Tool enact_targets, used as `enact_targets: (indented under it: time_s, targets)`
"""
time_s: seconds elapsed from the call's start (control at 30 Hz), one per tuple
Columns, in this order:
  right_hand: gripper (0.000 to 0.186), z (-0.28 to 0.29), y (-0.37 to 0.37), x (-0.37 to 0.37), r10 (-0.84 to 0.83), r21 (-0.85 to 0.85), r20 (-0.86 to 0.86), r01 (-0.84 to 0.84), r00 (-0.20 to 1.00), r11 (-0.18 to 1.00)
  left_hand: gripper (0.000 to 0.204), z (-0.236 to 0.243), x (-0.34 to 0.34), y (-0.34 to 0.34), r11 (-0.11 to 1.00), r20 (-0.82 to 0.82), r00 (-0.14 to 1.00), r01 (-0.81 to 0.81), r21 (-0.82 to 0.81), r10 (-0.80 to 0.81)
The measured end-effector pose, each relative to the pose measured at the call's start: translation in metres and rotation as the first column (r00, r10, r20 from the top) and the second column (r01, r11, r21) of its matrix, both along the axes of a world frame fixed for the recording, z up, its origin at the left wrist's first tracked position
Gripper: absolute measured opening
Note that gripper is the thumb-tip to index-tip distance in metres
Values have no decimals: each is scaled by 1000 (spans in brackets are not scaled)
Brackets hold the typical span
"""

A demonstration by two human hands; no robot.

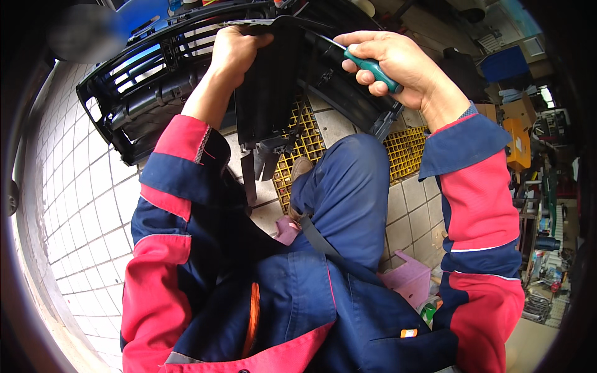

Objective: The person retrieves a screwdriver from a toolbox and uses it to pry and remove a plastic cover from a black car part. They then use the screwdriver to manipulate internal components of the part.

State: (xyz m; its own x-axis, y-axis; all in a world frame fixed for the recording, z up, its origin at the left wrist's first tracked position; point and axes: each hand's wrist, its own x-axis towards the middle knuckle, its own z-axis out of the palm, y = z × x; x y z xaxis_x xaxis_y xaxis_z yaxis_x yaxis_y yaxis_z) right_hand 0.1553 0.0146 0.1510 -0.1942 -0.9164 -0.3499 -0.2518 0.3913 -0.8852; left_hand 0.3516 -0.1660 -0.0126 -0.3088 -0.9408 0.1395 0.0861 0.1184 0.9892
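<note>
In my right hand [388, 62] is a screwdriver [373, 69] with a green handle, its thin metal shaft pointing up and left. The tip comes close to the edge of a black plastic part [264, 93]; whether it touches cannot be made out. My left hand [235, 53] grips the upper edge of that black part, thumb toward the right. To the left extends a black slatted frame [158, 62], which looks like a vehicle's front grille or bumper piece. Another black panel [345, 93] slants down below the screwdriver.
Yellow floor grating [404, 152] runs under the black parts, set among pale floor tiles [81, 205]. A pink plastic stool [407, 280] shows beneath me. On the right are a blue bin [500, 64], an orange box [517, 144] and cluttered tools and parts.
</note>
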Motion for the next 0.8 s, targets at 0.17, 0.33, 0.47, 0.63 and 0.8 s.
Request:
enact_targets:
  time_s: [0.17,0.33,0.47,0.63,0.8]
  targets:
    - [45,-22,-2,-6,117,-60,-561,-181,819,982,25,-6,-3,1,998,-25,1000,-7,-55,5]
    - [42,-48,10,-8,36,-22,-994,-502,105,864,26,-12,-8,0,999,-14,1000,-27,-27,27]
    - [48,-48,19,-6,4,65,-993,-524,-117,849,26,-13,-10,1,999,28,998,-49,-22,49]
    - [44,-18,-8,0,-5,42,-132,11,991,999,26,-17,-16,8,998,-13,999,-52,-25,52]
    - [44,-7,3,-8,-60,89,-6,61,998,994,25,-18,-15,15,996,17,997,-78,-33,79]
